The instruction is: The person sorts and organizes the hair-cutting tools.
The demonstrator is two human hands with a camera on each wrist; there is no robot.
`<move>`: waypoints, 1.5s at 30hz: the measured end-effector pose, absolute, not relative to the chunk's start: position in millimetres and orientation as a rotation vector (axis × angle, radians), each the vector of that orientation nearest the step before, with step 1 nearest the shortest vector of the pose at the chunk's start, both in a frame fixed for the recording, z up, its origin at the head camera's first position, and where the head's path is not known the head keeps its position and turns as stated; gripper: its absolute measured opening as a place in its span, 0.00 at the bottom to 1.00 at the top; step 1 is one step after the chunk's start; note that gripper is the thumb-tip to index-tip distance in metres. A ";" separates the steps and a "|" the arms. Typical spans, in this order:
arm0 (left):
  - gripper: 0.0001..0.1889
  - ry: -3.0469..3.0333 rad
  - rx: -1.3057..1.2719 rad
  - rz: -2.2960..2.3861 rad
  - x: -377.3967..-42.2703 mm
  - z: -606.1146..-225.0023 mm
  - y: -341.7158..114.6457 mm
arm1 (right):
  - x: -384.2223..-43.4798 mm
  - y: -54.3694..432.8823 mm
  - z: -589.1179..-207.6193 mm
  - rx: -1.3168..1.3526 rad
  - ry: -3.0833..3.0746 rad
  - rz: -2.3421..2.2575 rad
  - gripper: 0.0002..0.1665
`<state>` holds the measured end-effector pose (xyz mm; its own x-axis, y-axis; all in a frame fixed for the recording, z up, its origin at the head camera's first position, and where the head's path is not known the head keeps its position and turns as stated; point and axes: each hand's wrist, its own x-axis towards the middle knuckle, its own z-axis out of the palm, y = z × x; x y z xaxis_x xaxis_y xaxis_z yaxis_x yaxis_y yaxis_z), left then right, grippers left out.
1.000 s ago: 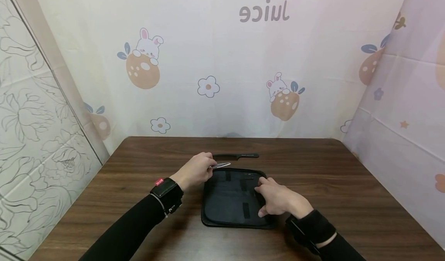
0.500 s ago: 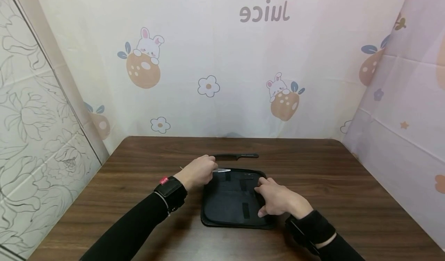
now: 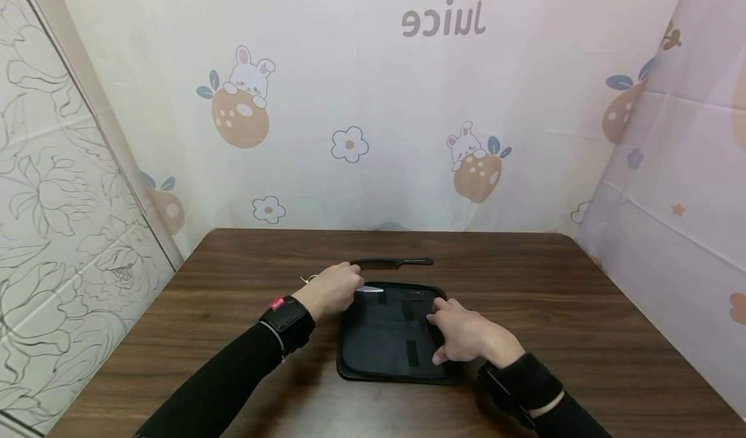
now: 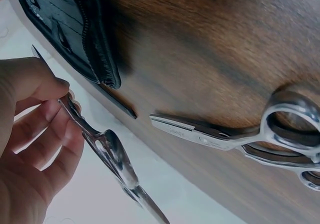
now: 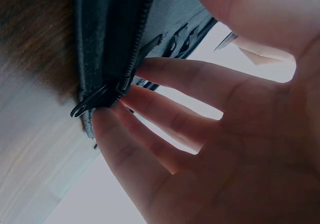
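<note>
My left hand [image 3: 331, 289] pinches a pair of slim silver scissors [image 4: 115, 156] between thumb and fingers. Their finger rings point back toward the wrist, and the pointed blades [image 3: 370, 289] reach over the upper left corner of a black zip case [image 3: 381, 350]. The case lies unzipped on the table, showing its dark lining with straps. At its right edge, the fingers of my right hand [image 3: 474, 334] touch the zipper rim [image 5: 135, 39], fairly straight and spread, with the thumb apart. In the right wrist view a zip pull [image 5: 90, 100] hangs by the fingertips.
Silver thinning scissors [image 4: 200, 134] with a toothed blade lie on the wooden table [image 3: 233, 360], left of the case. A black comb [image 3: 402, 261] lies beyond the case. A printed curtain [image 3: 361, 88] hangs behind the table.
My left hand has come down and slightly toward me, lowering the scissors to the case's upper left corner. Part of the thinning scissors now shows behind it. My right hand stays put.
</note>
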<state>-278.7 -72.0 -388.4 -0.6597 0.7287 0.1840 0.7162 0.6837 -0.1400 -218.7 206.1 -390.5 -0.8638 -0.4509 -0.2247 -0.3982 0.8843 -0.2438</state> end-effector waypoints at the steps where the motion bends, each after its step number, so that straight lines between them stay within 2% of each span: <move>1: 0.07 -2.677 -1.162 0.087 -278.9 -388.8 -72.2 | -218.9 206.0 -390.5 -0.642 2.779 -0.271 0.39; 45: 0.07 -2.803 -1.079 0.147 -285.0 -405.1 -74.2 | -218.8 204.8 -391.8 -0.633 2.794 -0.265 0.41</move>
